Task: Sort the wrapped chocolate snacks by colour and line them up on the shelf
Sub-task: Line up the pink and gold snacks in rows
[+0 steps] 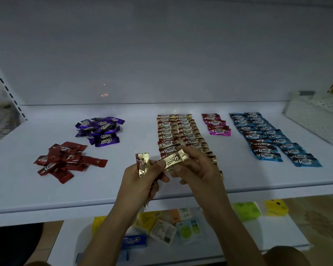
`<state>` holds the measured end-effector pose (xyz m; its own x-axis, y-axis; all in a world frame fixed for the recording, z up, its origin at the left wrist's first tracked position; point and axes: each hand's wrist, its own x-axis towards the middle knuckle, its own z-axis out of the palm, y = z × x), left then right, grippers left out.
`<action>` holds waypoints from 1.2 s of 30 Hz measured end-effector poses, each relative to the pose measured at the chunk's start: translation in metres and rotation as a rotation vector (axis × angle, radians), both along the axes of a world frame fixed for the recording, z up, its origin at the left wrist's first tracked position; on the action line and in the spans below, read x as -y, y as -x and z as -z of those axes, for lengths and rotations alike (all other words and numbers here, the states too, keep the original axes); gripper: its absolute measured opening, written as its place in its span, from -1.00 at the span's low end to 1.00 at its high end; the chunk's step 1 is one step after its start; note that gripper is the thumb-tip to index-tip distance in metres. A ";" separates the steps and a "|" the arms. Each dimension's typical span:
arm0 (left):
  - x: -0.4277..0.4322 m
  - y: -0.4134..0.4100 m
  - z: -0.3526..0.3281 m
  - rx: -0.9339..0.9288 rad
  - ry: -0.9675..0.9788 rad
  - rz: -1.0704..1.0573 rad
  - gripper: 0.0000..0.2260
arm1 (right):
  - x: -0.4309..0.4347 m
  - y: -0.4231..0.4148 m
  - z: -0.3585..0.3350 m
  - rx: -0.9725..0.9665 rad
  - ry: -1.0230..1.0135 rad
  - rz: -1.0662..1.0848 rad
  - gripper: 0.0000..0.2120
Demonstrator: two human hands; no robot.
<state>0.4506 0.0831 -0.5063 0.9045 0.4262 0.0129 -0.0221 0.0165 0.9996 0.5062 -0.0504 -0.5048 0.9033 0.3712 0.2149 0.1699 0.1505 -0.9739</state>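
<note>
White shelf (37,192) carries gold rows (178,131), a pink row (216,124), blue rows (267,137), and purple (101,131) and red (65,161) piles. My left hand (142,183) grips a crumpled gold snack (142,164). My right hand (198,169) pinches another gold snack (174,161) above the gold rows' near end.

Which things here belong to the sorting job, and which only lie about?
Job: gold foil-wrapped snacks in left hand and right hand; gold rows; pink row; blue rows; purple heap; red heap; white shelf.
Lying about: white perforated plastic basket; small packets and toothpaste box below.
</note>
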 end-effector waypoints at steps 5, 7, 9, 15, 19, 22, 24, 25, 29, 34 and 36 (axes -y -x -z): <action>-0.008 0.001 -0.005 -0.114 0.136 0.103 -0.63 | -0.004 -0.001 0.001 0.211 0.089 -0.028 -0.66; -0.014 0.000 -0.009 -0.148 0.201 0.158 -0.65 | -0.003 -0.006 -0.004 0.252 0.137 -0.043 -0.79; -0.021 -0.002 -0.012 -0.139 0.095 0.143 -0.70 | -0.002 -0.014 -0.009 0.297 0.178 -0.020 -0.90; -0.024 -0.009 -0.011 0.102 -0.152 0.085 -0.83 | -0.012 -0.021 -0.017 0.056 0.061 -0.030 -0.92; -0.024 -0.013 -0.002 0.095 -0.141 -0.004 -0.84 | -0.011 -0.027 -0.017 0.097 0.129 0.053 -0.83; -0.029 -0.014 0.004 0.074 -0.106 -0.125 -0.70 | 0.005 -0.037 -0.013 0.547 0.563 0.118 -0.90; -0.030 -0.016 0.005 0.081 -0.042 -0.172 -0.68 | 0.010 -0.038 -0.004 0.677 0.789 0.022 -0.86; -0.030 -0.017 0.005 0.083 -0.020 -0.182 -0.67 | 0.010 -0.039 -0.001 0.678 0.831 -0.020 -0.86; -0.029 -0.015 0.005 0.095 0.012 -0.192 -0.59 | 0.005 -0.044 0.006 0.807 0.872 -0.024 -0.90; -0.028 -0.016 0.006 0.051 0.047 -0.221 -0.55 | -0.001 -0.051 0.015 0.802 0.876 0.069 -0.89; -0.029 -0.019 0.007 0.023 0.069 -0.233 -0.57 | 0.003 -0.052 0.017 0.767 0.785 0.168 -0.91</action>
<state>0.4697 0.1120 -0.5128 0.7817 0.6237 -0.0035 -0.0563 0.0762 0.9955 0.5581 -0.0533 -0.5219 0.6834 0.5345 0.4973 0.7285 -0.5441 -0.4163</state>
